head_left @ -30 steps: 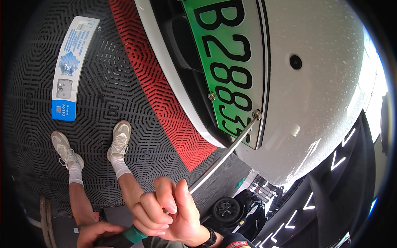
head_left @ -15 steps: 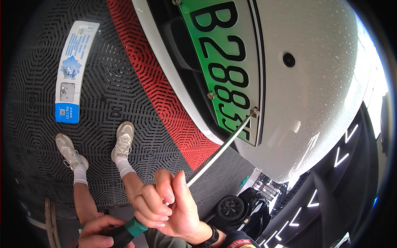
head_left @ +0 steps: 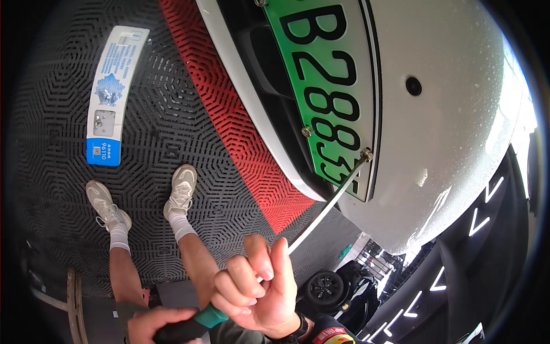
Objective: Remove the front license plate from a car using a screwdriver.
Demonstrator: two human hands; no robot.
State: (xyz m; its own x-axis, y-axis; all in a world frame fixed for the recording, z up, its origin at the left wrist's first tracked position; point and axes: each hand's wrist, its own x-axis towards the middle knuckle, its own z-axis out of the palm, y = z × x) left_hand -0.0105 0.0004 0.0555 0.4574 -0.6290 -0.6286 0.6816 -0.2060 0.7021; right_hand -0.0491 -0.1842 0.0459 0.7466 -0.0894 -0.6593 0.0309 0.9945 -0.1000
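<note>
A long screwdriver (head_left: 323, 212) runs slantwise from the hands up to a screw (head_left: 366, 155) at one end of a green-and-white licence plate (head_left: 335, 117). Its tip meets the screw head, as far as I can see. My left hand (head_left: 157, 325), low in the view, is closed around its black and green handle (head_left: 211, 316). Farther up, my right hand (head_left: 258, 286), with a dark watch at the wrist, has its curled fingers and thumb around the metal shaft. Another plate screw (head_left: 307, 131) shows along the plate's left edge. The plate sits on a white car (head_left: 441, 132) wet with droplets.
On the dark grilled floor mat (head_left: 154, 109) lies a white and blue card pack (head_left: 132, 54) with small metal pieces behind its window. My shoes (head_left: 182, 186) stand below it. A red mat strip (head_left: 229, 120) runs beside the bumper. A dark vehicle's wheel (head_left: 324, 288) is at lower right.
The view has shifted, so the car and floor sit farther right. Both hands and the screwdriver handle have moved slightly right, the tip staying at the same screw.
</note>
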